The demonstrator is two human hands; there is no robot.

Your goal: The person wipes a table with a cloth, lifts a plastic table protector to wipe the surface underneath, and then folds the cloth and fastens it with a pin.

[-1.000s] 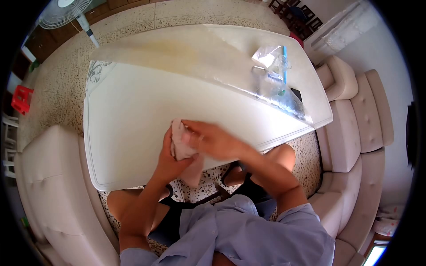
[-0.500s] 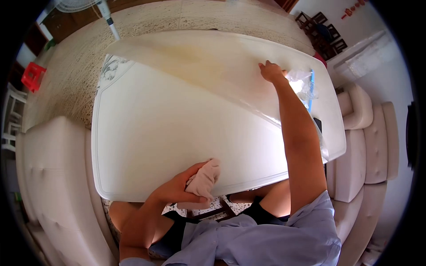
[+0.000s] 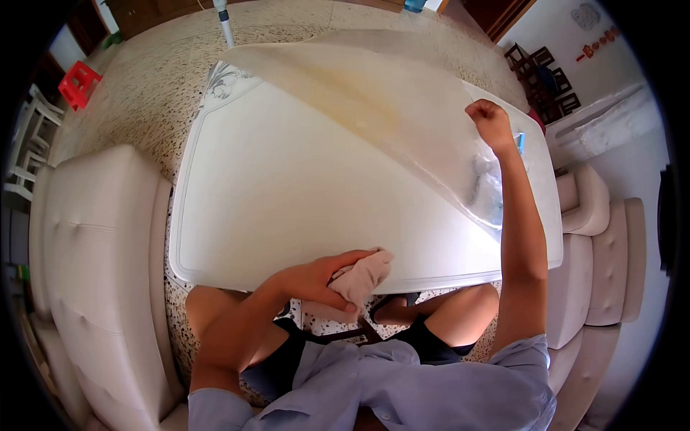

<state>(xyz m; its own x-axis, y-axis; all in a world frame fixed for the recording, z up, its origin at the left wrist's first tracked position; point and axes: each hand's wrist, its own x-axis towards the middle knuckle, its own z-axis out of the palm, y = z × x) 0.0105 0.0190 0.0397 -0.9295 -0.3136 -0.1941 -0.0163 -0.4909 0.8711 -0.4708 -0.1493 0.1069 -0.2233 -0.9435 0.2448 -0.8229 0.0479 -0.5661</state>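
Observation:
My left hand (image 3: 316,279) is closed around a crumpled pale pink cloth (image 3: 365,276) at the near edge of the white table (image 3: 287,208). A clear plastic sheet (image 3: 402,93) lies folded back diagonally over the far part of the table, with a yellowish tint near its middle. At the far right, my right hand (image 3: 492,123) is closed at the sheet's border, which rises off the tabletop there. Beneath the sheet and beside my right forearm, a crinkled clear plastic bag with a blue strip (image 3: 521,142) shows in part.
Cream padded sofas stand on the left (image 3: 100,237) and the right (image 3: 611,266). A red stool (image 3: 79,85) is on the speckled floor at far left. A white fan pole (image 3: 225,27) rises behind the table, and dark wooden chairs (image 3: 543,79) stand at back right.
My right hand has moved right and closed, and the sheet's far part has lifted past the table's back edge. The left hand keeps the cloth, slightly farther right in view.

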